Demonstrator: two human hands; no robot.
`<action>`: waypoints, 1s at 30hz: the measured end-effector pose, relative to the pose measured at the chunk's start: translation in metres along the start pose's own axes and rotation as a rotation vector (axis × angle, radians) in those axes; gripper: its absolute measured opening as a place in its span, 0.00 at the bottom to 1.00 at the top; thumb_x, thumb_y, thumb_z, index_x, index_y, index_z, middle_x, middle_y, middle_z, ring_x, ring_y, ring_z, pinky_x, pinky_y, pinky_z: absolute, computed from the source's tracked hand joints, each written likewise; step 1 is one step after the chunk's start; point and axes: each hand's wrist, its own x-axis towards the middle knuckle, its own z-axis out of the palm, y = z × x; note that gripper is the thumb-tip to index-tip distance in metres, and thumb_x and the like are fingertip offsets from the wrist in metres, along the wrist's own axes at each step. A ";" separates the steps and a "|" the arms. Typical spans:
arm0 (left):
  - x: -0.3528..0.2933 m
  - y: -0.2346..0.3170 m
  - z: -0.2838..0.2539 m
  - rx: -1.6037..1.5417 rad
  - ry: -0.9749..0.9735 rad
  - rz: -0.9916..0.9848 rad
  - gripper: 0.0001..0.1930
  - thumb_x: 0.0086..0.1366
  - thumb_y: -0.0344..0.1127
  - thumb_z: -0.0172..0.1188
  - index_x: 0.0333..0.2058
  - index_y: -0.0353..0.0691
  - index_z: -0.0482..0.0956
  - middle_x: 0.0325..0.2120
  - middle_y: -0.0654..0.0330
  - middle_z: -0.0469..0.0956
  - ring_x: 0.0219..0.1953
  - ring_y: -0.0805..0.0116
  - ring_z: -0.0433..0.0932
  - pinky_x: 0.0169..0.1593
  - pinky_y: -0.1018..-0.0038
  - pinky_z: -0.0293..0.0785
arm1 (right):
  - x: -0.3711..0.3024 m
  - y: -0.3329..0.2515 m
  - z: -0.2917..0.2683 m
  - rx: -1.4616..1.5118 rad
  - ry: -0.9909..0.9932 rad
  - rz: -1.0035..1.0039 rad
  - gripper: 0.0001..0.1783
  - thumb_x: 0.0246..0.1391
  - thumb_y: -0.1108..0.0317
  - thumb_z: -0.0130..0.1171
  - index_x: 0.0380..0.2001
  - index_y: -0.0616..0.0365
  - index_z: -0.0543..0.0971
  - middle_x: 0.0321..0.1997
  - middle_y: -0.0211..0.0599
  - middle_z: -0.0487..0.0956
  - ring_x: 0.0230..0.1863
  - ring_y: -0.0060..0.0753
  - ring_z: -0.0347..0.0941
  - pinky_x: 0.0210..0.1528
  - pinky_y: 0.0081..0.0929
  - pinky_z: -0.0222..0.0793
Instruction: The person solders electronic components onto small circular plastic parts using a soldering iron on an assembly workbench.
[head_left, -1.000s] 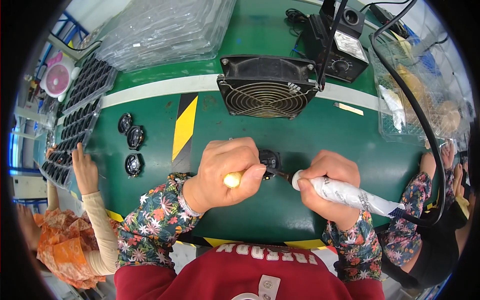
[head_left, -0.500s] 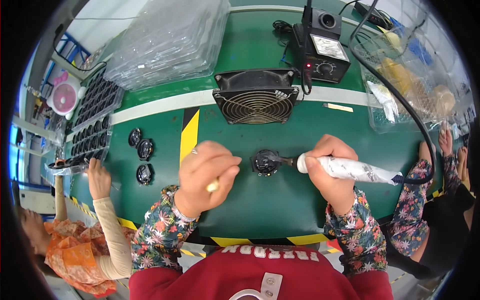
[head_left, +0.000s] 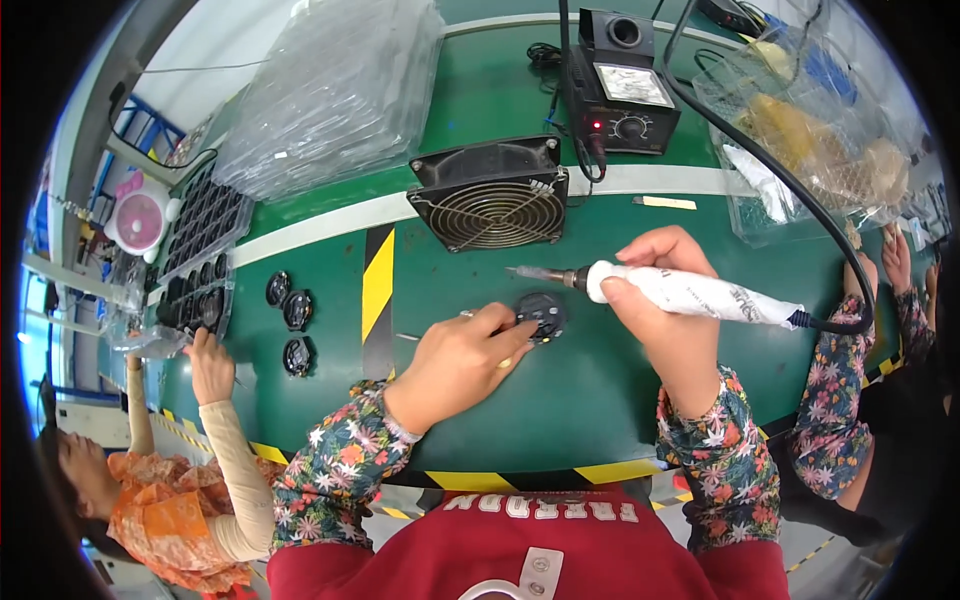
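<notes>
The person wears a dark red top with pale lettering across the chest and a small pale tag at the neckline. Separate floral oversleeves, dark teal with pink, orange and white blossoms, cover both forearms and end in gathered cuffs just short of the bare left hand (head_left: 455,365) and right hand (head_left: 665,320).

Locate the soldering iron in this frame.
In the head view, right of centre: the right hand holds the soldering iron above the green bench, tip pointing left, just above the round black part the left hand touches.
</notes>
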 end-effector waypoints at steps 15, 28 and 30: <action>-0.014 0.003 -0.012 0.424 0.173 -0.113 0.02 0.45 0.32 0.55 0.18 0.43 0.73 0.18 0.60 0.69 0.25 0.63 0.73 0.24 0.69 0.70 | -0.006 0.000 -0.005 0.336 0.256 0.042 0.09 0.54 0.65 0.48 0.28 0.60 0.68 0.21 0.26 0.65 0.19 0.13 0.52 0.22 0.14 0.48; -0.091 -0.071 -0.065 0.770 0.297 -0.902 0.09 0.50 0.38 0.60 0.24 0.39 0.78 0.23 0.55 0.74 0.26 0.55 0.74 0.30 0.66 0.71 | -0.003 0.010 0.000 0.567 0.008 0.223 0.17 0.58 0.54 0.44 0.32 0.58 0.68 0.14 0.24 0.61 0.12 0.15 0.49 0.17 0.16 0.44; -0.080 -0.062 -0.054 0.722 0.289 -0.791 0.08 0.50 0.37 0.60 0.24 0.39 0.78 0.22 0.55 0.74 0.26 0.55 0.74 0.29 0.66 0.70 | -0.002 0.013 -0.004 0.587 0.011 0.247 0.15 0.57 0.56 0.45 0.31 0.58 0.69 0.14 0.24 0.61 0.13 0.15 0.50 0.17 0.16 0.44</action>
